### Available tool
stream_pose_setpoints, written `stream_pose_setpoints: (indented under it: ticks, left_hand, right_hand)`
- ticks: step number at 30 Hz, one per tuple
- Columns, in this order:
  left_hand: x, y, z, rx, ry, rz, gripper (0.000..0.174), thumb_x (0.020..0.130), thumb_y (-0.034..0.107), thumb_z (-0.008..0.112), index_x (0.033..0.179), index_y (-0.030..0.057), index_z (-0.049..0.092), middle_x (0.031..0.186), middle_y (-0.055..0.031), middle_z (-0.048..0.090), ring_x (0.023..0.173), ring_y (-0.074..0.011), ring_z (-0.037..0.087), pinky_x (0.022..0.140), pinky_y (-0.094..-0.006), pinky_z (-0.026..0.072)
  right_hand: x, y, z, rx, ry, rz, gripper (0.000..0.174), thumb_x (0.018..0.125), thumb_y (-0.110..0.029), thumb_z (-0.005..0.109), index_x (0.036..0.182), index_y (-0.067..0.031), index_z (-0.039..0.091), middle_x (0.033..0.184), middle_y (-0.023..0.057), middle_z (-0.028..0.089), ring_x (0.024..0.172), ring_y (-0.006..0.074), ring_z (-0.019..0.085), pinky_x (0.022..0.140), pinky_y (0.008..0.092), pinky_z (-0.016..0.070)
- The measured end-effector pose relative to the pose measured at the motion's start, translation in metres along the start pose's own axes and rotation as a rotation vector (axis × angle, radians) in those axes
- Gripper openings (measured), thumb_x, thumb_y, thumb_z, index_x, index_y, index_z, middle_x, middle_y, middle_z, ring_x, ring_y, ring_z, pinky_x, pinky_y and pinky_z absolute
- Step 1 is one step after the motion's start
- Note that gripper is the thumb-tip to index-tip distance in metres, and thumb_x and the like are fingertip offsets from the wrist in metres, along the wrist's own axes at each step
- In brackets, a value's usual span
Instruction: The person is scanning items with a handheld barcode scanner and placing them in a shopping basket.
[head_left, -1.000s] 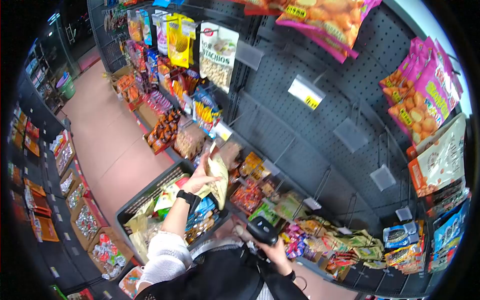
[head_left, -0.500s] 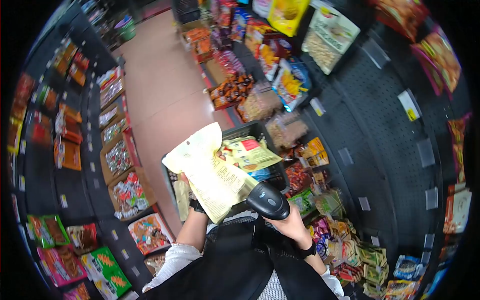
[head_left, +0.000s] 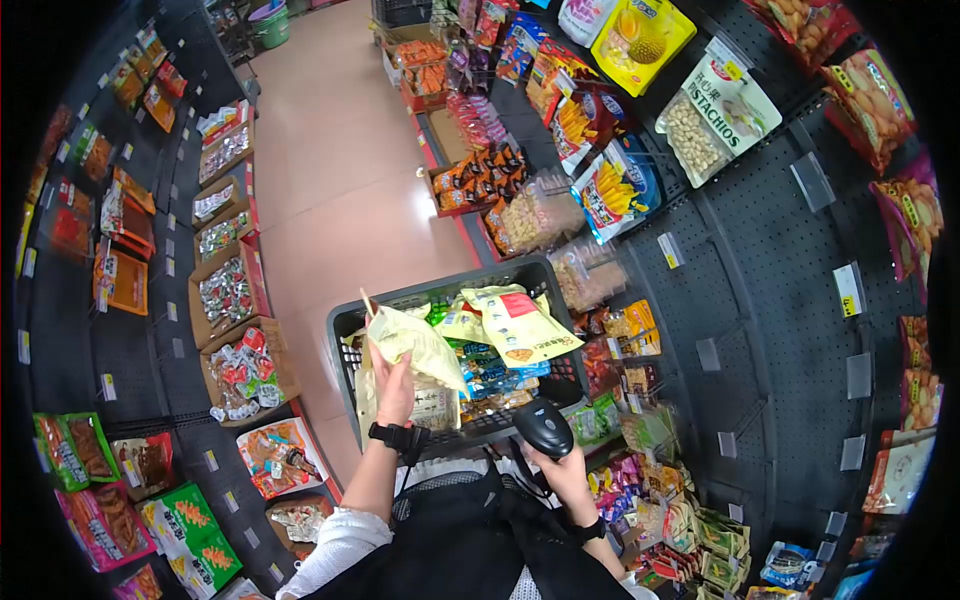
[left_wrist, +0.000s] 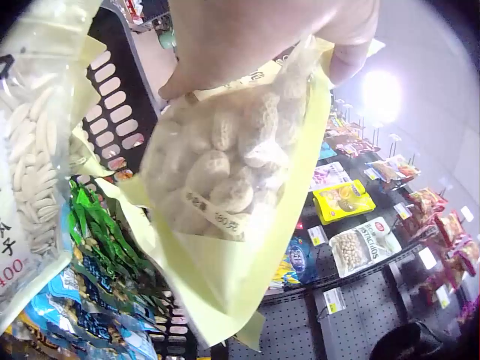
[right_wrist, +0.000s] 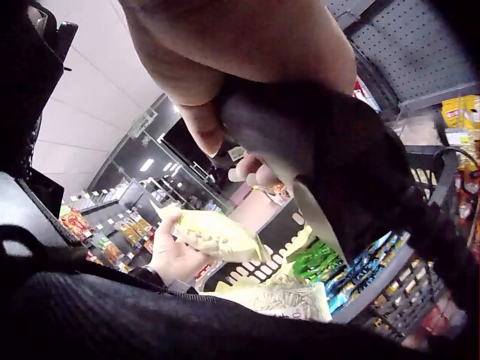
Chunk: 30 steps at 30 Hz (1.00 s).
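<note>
My left hand [head_left: 393, 392] grips a pale yellow bag of peanuts [head_left: 425, 345] over the left part of a dark plastic basket [head_left: 450, 281]. In the left wrist view, shelled-in peanuts show through the bag's clear window [left_wrist: 225, 187], below the fingers. A black handheld barcode scanner [head_left: 545, 428] is in my right hand [head_left: 568, 475], at the basket's near right corner. Inside the basket lie another yellow bag with a red label [head_left: 520, 325], blue packets [head_left: 490, 370], green packets [left_wrist: 105, 232] and a clear-fronted bag of white seeds [left_wrist: 30, 157].
Pegboard shelving with hanging snack bags, including pistachios [head_left: 715, 120], runs along the right. Boxes of wrapped sweets [head_left: 228, 290] line the left shelf. A pink-floored aisle [head_left: 330, 150] stretches ahead, with a green bucket [head_left: 270, 25] at its far end.
The peanut bag came from the basket's shelf side to in front of the scanner, brightly lit, then moved forward and away from it over the basket. The scanner stayed in my right hand.
</note>
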<state>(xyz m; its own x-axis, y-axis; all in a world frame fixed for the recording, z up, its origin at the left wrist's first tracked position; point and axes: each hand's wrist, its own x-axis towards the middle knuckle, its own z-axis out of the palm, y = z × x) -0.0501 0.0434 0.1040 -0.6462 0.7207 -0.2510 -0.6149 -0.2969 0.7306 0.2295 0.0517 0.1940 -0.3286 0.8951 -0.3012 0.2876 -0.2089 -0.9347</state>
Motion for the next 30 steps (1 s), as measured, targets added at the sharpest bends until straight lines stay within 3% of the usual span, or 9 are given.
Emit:
stream_pose_setpoints:
  ticks: [3, 8, 11, 15, 17, 21, 24, 28, 30]
  left_hand:
    - [-0.007, -0.012, -0.041, 0.339, -0.008, -0.228, 0.076, 0.072, -0.004, 0.053, 0.139, 0.0096, 0.020, 0.141, -0.0119, 0.024, 0.128, -0.0212, 0.027, 0.103, -0.0327, 0.0250]
    - [-0.053, 0.013, -0.060, 1.079, 0.146, 0.375, 0.061, 0.069, -0.003, 0.050, 0.128, 0.0047, 0.037, 0.138, -0.0171, 0.027, 0.129, -0.0294, 0.025, 0.107, -0.0383, 0.0160]
    - [-0.072, 0.034, -0.061, 1.319, 0.443, 0.449, 0.052, 0.075, 0.004, 0.052, 0.125, -0.0015, 0.036, 0.132, -0.0188, 0.032, 0.124, -0.0315, 0.030, 0.105, -0.0415, 0.0208]
    - [-0.071, -0.004, -0.129, 1.112, 0.658, 0.224, 0.046, 0.092, 0.026, 0.040, 0.128, -0.0024, 0.035, 0.127, -0.0252, 0.040, 0.119, -0.0365, 0.038, 0.099, -0.0384, 0.0292]
    - [-0.080, -0.003, -0.121, 1.239, 0.687, -0.143, 0.049, 0.094, 0.036, 0.034, 0.127, 0.0002, 0.040, 0.125, -0.0241, 0.044, 0.117, -0.0358, 0.042, 0.097, -0.0368, 0.0317]
    - [-0.082, -0.016, -0.127, 1.415, 0.748, -0.051, 0.060, 0.091, 0.051, 0.024, 0.128, 0.0067, 0.042, 0.120, -0.0193, 0.050, 0.111, -0.0359, 0.046, 0.094, -0.0387, 0.0335]
    - [-0.079, -0.010, -0.124, 1.581, 0.659, -0.014, 0.056, 0.090, 0.053, 0.023, 0.112, 0.0081, 0.050, 0.101, -0.0229, 0.058, 0.097, -0.0417, 0.052, 0.083, -0.0478, 0.0383]
    - [-0.085, 0.001, -0.120, 1.615, 0.570, -0.057, 0.049, 0.091, 0.048, 0.027, 0.107, 0.0073, 0.050, 0.092, -0.0255, 0.059, 0.088, -0.0437, 0.054, 0.074, -0.0482, 0.0404]
    - [-0.084, -0.015, -0.141, 1.448, 0.581, 0.175, 0.049, 0.087, 0.046, 0.040, 0.109, 0.0035, 0.048, 0.087, -0.0260, 0.059, 0.082, -0.0432, 0.055, 0.070, -0.0457, 0.0410]
  right_hand:
    - [-0.008, 0.025, -0.006, -0.073, -0.007, 0.014, 0.034, 0.072, -0.012, 0.072, 0.101, 0.0003, 0.059, 0.092, 0.0090, 0.065, 0.086, 0.0139, 0.061, 0.076, 0.0282, 0.0471]
    - [-0.017, 0.039, -0.026, -0.218, 0.017, 0.123, 0.029, 0.073, -0.013, 0.070, 0.097, 0.0010, 0.060, 0.083, 0.0069, 0.066, 0.076, 0.0149, 0.063, 0.069, 0.0280, 0.0485]
    - [-0.010, 0.054, -0.044, 0.011, 0.075, 0.399, 0.018, 0.077, -0.007, 0.064, 0.093, 0.0006, 0.061, 0.078, 0.0059, 0.062, 0.064, 0.0125, 0.060, 0.053, 0.0268, 0.0483]
    - [0.029, 0.084, -0.072, 0.087, 0.154, 0.152, 0.021, 0.077, -0.006, 0.063, 0.096, 0.0014, 0.061, 0.083, 0.0044, 0.062, 0.070, 0.0124, 0.059, 0.065, 0.0249, 0.0480]
    - [0.053, 0.057, -0.078, 0.037, 0.123, 0.164, 0.030, 0.074, -0.012, 0.068, 0.101, -0.0006, 0.062, 0.089, 0.0028, 0.064, 0.082, 0.0103, 0.057, 0.073, 0.0254, 0.0450]
    - [0.129, 0.109, -0.086, -0.280, 0.155, -0.256, 0.071, 0.067, -0.012, 0.074, 0.126, 0.0047, 0.039, 0.113, 0.0143, 0.054, 0.103, 0.0188, 0.053, 0.090, 0.0286, 0.0407]
    - [0.158, 0.113, -0.076, 0.140, -0.008, -0.060, 0.085, 0.065, -0.017, 0.076, 0.131, 0.0075, 0.028, 0.113, 0.0159, 0.053, 0.106, 0.0204, 0.051, 0.092, 0.0281, 0.0395]
    - [0.179, 0.138, -0.070, -0.004, 0.019, -0.076, 0.060, 0.066, -0.022, 0.072, 0.118, -0.0032, 0.049, 0.105, 0.0098, 0.060, 0.098, 0.0194, 0.056, 0.086, 0.0292, 0.0423]
    - [0.173, 0.131, -0.069, -0.095, 0.091, -0.027, 0.060, 0.065, -0.031, 0.071, 0.115, -0.0050, 0.051, 0.104, 0.0126, 0.060, 0.098, 0.0247, 0.057, 0.085, 0.0317, 0.0425]
